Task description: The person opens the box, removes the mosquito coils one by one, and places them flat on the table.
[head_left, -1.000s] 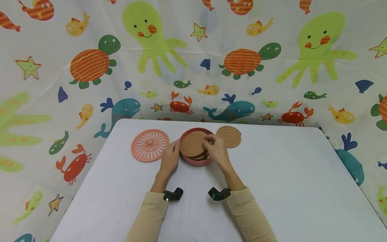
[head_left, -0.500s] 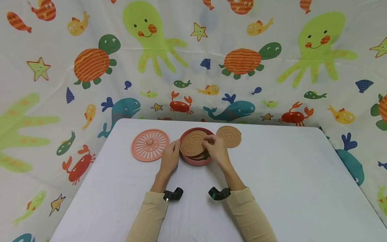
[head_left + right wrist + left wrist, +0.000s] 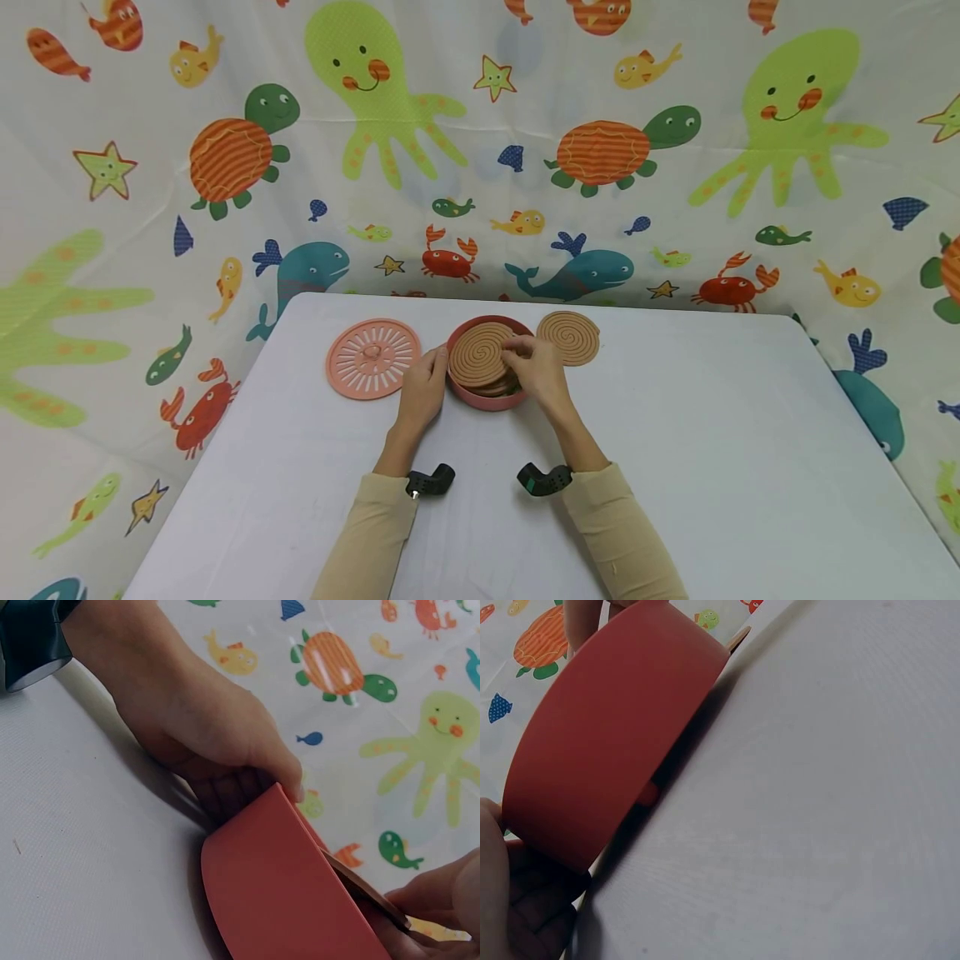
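Note:
A round red container (image 3: 487, 403) holds several brown mosquito coils, stacked a little askew. My left hand (image 3: 422, 387) grips its left side; in the right wrist view the thumb of the left hand (image 3: 217, 727) hooks over the rim and the fingers lie along the outer wall. At the container's right edge my right hand (image 3: 538, 367) pinches the top mosquito coil (image 3: 477, 354) between thumb and finger. That coil (image 3: 360, 883) sits tilted above the rim in the right wrist view. The left wrist view shows mostly the outer wall of the container (image 3: 622, 727).
A pink slotted lid (image 3: 352, 379) with a small central knob lies left of the container. Another mosquito coil (image 3: 568, 338) lies on the white table (image 3: 720, 450) at the right, behind my right hand. A sea-animal curtain (image 3: 480, 183) hangs along the back edge.
My right hand and the pinched coil have shifted very slightly to the left at most. Container, lid and the loose coil stay in place.

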A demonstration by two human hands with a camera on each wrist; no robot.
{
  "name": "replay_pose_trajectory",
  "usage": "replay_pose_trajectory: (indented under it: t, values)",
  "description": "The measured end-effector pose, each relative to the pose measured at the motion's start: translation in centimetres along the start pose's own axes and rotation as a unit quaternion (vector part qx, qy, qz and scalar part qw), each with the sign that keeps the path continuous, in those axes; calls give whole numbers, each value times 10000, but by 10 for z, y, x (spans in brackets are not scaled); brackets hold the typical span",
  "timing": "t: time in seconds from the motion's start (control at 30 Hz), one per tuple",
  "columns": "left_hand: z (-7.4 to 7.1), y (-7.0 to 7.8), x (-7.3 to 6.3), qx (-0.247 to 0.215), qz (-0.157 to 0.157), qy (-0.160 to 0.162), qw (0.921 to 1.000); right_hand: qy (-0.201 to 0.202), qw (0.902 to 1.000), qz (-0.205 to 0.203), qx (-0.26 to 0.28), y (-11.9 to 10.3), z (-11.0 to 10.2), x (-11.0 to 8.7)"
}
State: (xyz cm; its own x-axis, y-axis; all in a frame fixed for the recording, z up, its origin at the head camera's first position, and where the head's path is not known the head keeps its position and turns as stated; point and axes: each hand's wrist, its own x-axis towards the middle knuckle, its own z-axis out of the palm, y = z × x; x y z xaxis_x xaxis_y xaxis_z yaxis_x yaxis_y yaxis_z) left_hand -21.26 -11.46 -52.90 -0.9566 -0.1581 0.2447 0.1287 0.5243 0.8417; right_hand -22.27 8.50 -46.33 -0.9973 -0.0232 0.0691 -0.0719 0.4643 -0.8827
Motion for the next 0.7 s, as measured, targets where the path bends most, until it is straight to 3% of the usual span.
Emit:
replay_pose_trajectory:
  t: [0.7]
  values:
    - [-1,2,1,-28,78,35,10000,-26,9996,127,246,-2,0,1]
